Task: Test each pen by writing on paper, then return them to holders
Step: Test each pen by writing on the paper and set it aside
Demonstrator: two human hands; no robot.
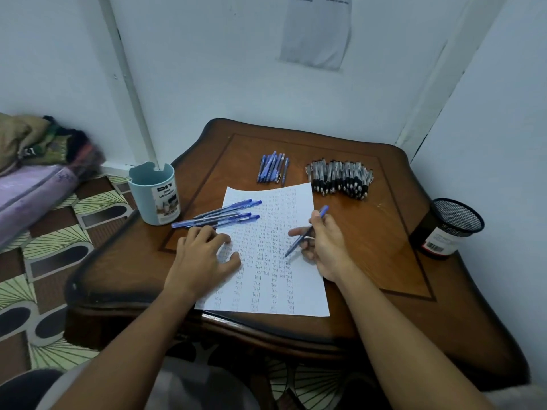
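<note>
Nearest, the left hand (204,255) pressed flat, fingers loosely spread, on the white sheet of paper (266,255) covered in handwritten words, mid-counter (384,261). At 3 o'clock, the right hand (322,247) pinched a blue ballpoint pen (306,232), tip near the paper. Four blue pens (219,216) lay at 11, beside the pale blue plastic holder (154,193).

Right hand (324,247) gripping a blue pen (306,231), tip just above the paper (293,220). Left hand (204,255) flat on the sheet's edge at 9 o'clock. Four blue pens (219,216) at 10 o'clock; pale-blue holder (154,193) beyond; mesh holder (450,227) at 3 o'clock.
</note>
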